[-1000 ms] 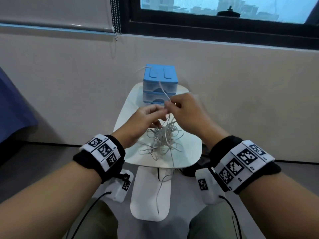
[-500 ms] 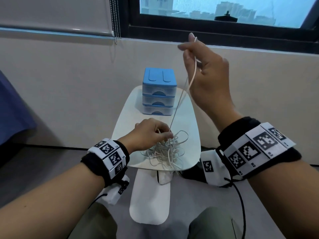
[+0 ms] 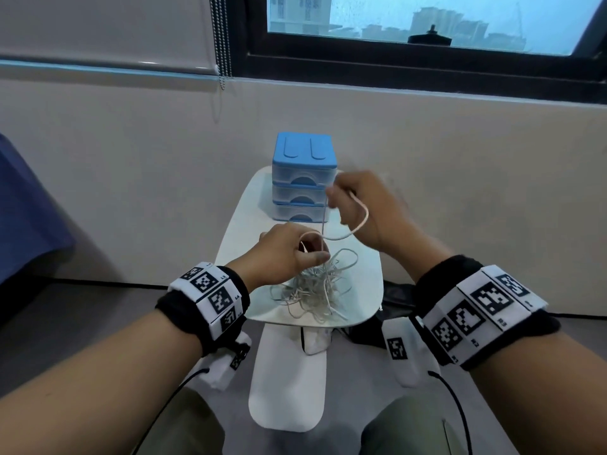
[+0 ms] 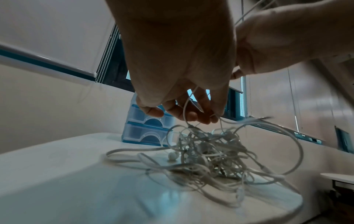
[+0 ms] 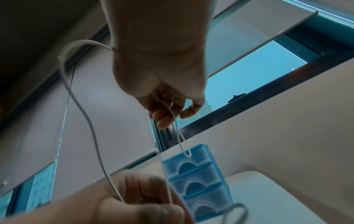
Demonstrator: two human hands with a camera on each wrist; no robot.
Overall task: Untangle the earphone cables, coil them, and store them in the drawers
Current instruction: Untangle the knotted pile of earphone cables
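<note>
Tangled pile of thin white earphone cables point(image 3: 317, 289) lies on small white oval table point(image 3: 364, 284), before blue three-drawer plastic box point(image 3: 303, 182). Left hand point(image 3: 287, 254) pinches one strand above pile; right hand point(image 3: 364, 208), higher, grips same strand's loop.

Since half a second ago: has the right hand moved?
Yes. The right hand has dropped from window-frame height to beside the blue drawer unit, still holding the cable.

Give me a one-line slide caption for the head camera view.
Both hands draw one white cable from a tangle before closed blue drawers.
</note>
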